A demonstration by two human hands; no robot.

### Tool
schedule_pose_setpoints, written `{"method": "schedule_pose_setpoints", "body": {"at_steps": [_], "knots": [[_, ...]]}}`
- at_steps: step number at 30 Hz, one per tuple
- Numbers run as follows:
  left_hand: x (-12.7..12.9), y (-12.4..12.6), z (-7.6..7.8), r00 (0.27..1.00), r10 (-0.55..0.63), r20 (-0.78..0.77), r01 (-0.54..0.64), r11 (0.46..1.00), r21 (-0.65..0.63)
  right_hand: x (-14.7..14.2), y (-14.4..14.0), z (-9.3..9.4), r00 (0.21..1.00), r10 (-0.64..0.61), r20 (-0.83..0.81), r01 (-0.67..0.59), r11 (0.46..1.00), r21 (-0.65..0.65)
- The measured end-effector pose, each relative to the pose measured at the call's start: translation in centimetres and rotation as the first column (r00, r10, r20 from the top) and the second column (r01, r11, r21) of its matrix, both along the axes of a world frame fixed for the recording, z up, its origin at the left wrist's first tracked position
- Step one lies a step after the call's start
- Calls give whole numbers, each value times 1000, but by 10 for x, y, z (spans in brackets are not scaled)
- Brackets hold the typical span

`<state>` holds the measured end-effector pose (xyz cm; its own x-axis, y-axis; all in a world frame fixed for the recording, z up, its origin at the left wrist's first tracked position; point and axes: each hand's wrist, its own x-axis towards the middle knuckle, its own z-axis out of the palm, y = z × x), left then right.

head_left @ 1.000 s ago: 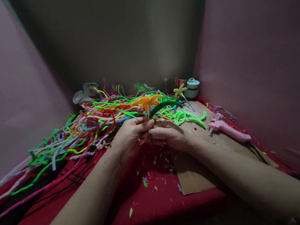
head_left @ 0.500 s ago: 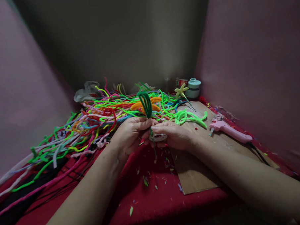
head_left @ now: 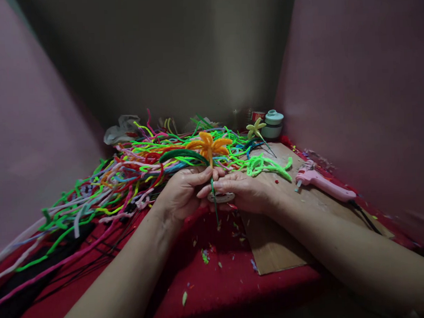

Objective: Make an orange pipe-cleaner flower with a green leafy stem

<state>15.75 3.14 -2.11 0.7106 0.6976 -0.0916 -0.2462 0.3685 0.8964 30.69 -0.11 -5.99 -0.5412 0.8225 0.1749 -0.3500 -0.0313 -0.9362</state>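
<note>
An orange pipe-cleaner flower [head_left: 208,145] stands on a thin green stem [head_left: 214,203] between my two hands. My left hand [head_left: 183,190] pinches the stem just under the bloom. A dark green pipe-cleaner leaf [head_left: 182,155] arcs out to the left from that spot. My right hand [head_left: 244,190] meets the left one at the stem and also holds a small roll of tape [head_left: 221,196] under its fingers. The stem's lower end hangs free below my hands, over the red cloth [head_left: 217,280].
A big tangle of coloured pipe cleaners [head_left: 121,177] covers the left and back. A cardboard sheet [head_left: 275,245] lies at right with a pink glue gun [head_left: 321,182] on it. A pale yellow flower [head_left: 255,128] and small teal jar [head_left: 273,123] stand at the back. Walls close in all round.
The flower has been turned on its stem: the green leaf swung from pointing right, through upright, to arcing left, and the orange bloom faces up again. The hands stayed in place.
</note>
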Motion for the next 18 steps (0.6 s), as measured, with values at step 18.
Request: {"method": "schedule_pose_setpoints", "body": {"at_steps": [18], "knots": [[-4,-3,0,995,5,100,-19,990,139,-7,-10,10,970,-85,-229,75,996,-52]]}}
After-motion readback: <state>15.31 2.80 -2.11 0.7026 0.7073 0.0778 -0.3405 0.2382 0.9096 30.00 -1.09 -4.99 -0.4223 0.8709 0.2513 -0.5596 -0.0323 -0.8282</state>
